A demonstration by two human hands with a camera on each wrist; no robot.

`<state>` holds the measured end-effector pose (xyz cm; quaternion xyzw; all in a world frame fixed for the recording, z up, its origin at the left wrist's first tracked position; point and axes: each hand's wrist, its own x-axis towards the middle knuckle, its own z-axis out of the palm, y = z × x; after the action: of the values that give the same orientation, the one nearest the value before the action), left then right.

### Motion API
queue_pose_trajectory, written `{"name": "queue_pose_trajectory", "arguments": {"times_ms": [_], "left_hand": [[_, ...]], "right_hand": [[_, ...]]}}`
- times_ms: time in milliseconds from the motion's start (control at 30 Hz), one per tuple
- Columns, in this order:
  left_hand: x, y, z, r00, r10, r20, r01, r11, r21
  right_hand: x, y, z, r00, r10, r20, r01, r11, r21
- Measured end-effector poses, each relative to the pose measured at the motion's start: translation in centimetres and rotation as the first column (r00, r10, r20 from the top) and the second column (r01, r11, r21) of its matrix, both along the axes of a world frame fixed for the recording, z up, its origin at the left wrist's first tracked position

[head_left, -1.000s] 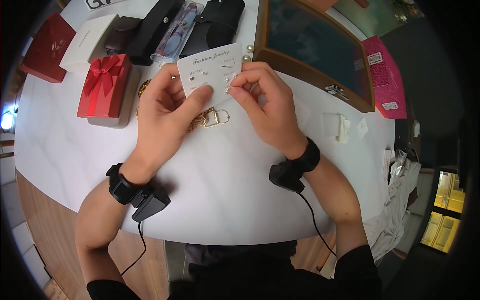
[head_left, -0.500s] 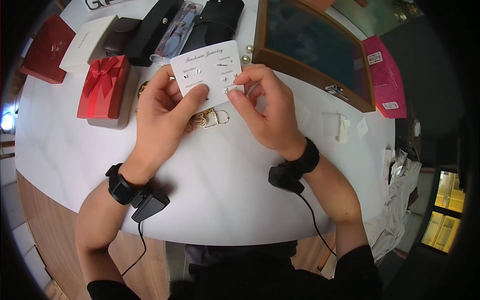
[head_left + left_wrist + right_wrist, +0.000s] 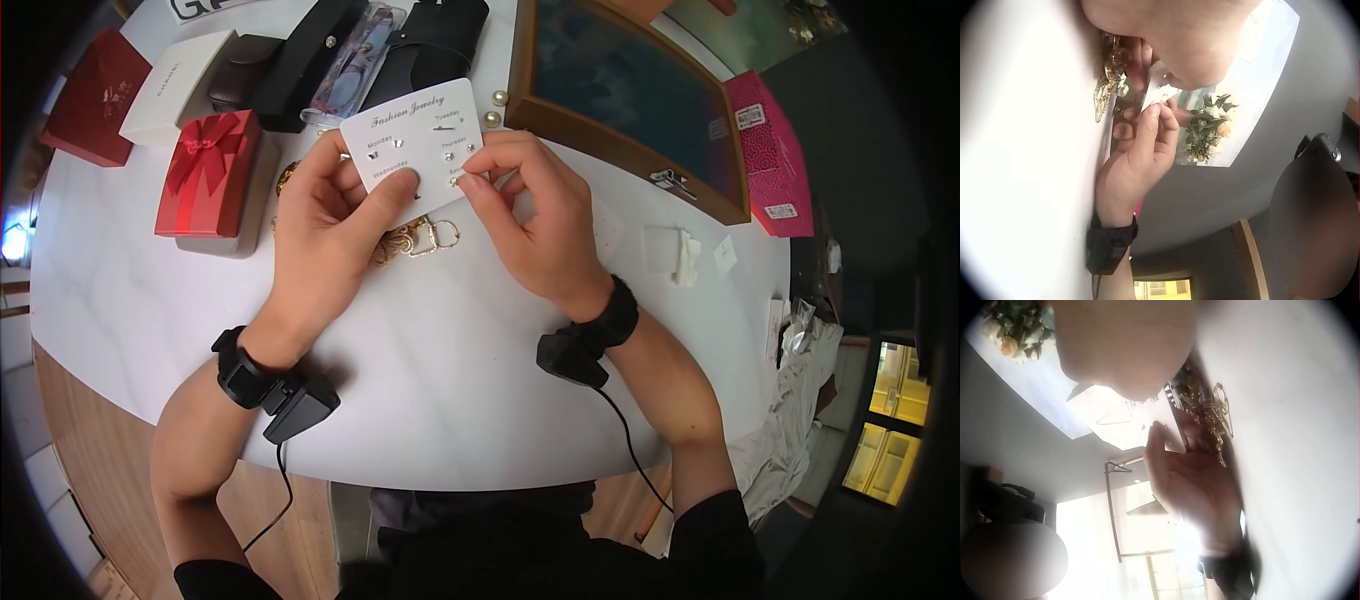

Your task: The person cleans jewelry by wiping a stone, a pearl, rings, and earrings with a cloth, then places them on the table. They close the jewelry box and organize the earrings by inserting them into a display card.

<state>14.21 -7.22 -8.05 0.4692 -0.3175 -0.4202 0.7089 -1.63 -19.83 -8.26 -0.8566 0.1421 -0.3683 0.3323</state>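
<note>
A white card (image 3: 420,125) printed "Fashion Jewelry", with several small stud earrings on it, is held above the table, tilted. The left hand (image 3: 325,230) grips its left side, thumb on the front and fingers behind. At the lower right edge, the right hand (image 3: 540,220) pinches the card by an earring between thumb and index finger. Gold jewelry (image 3: 425,238) lies on the table below the card, partly hidden by it and the left hand; the left wrist view shows gold chains (image 3: 1107,81) beside the fingers.
Left: a red gift box (image 3: 205,180) with a bow, a white box (image 3: 180,85) and a dark red box (image 3: 95,100). Behind are dark cases (image 3: 425,55). A wooden glass-topped case (image 3: 620,100) and a pink box (image 3: 770,155) stand right, near small clear packaging (image 3: 662,248).
Compared with a second ago, the card has shifted slightly left and up and turned a little, showing more of its printed front. Both hands keep hold; the right fingers moved only slightly.
</note>
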Motion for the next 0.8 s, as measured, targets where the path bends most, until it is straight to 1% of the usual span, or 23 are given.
{"name": "queue_pose_trajectory", "arguments": {"times_ms": [200,300,400,500,567,600,633,667,700,767,800], "left_hand": [[0.1,0.0,-0.1,1.0,-0.007,0.011,0.007,1.0,-0.003],[0.0,0.0,0.2,1.0,-0.009,0.015,0.01,1.0,-0.005],[0.0,0.1,0.1,0.999,-0.028,0.022,0.028,1.0,-0.014],[0.0,0.2,0.1,0.998,-0.04,0.038,0.04,0.999,-0.009],[0.0,0.2,0.0,0.999,-0.026,0.038,0.027,0.999,-0.021],[0.0,0.2,0.0,0.999,-0.012,0.038,0.013,0.999,-0.031],[0.0,0.2,0.0,0.999,-0.012,0.038,0.014,0.999,-0.032],[0.0,0.2,0.1,0.999,-0.015,0.033,0.016,1.0,-0.02],[0.0,0.2,0.1,0.999,-0.017,0.027,0.017,1.0,-0.009],[-0.1,0.2,0.2,0.999,-0.016,0.034,0.016,1.0,-0.01],[-0.1,0.2,0.2,0.999,-0.014,0.041,0.015,1.0,-0.01]], "right_hand": [[0.0,-0.1,0.0,1.0,0.014,0.01,-0.014,1.0,0.005],[-0.1,-0.1,0.1,0.999,0.027,0.031,-0.028,0.998,0.053],[-0.2,0.2,0.5,1.0,0.02,0.016,-0.021,0.996,0.086],[-0.3,0.1,0.2,0.999,0.009,-0.033,-0.007,0.999,0.05],[-0.1,-0.2,-0.9,0.998,0.037,0.052,-0.045,0.983,0.178],[-0.1,-0.3,-1.0,0.998,0.037,0.052,-0.045,0.983,0.178],[0.0,-0.4,-1.1,0.995,0.048,0.085,-0.073,0.943,0.323],[0.0,-0.4,-1.1,0.991,0.055,0.119,-0.104,0.882,0.461],[0.0,-0.4,-0.8,0.991,0.054,0.118,-0.103,0.882,0.46],[-0.2,-0.3,0.3,0.986,0.107,0.127,-0.165,0.701,0.694],[-0.3,-0.4,0.6,0.986,0.106,0.127,-0.165,0.701,0.694]]}}
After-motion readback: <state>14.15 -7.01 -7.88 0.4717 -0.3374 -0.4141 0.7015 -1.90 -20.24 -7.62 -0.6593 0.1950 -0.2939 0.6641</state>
